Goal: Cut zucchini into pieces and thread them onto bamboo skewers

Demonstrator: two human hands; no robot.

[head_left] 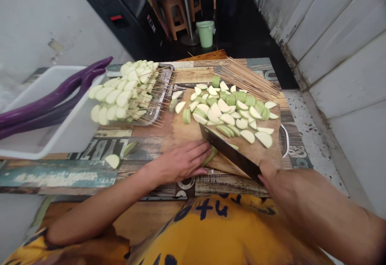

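Note:
My right hand (283, 180) grips a cleaver (232, 154) by its handle. The dark blade slants down toward me over the near side of a wooden cutting board (177, 132). Just left of the blade, my left hand (188, 158) has its fingers bent together on a green-skinned vegetable piece (210, 156), partly hidden by the hand and blade. Beyond the cleaver, many half-moon vegetable slices (223, 105) with white flesh and green skin lie spread over the board, some still stacked together. Two more pieces, one a vegetable slice (112, 161), rest on the table left of my left hand.
Skewered slices (123, 92) are piled on a metal tray (164, 96) at the back left. A white bin (57, 136) holds long purple eggplants (54, 98). Loose bamboo skewers (244, 78) lie behind the board. A green bucket (206, 34) stands on the floor beyond.

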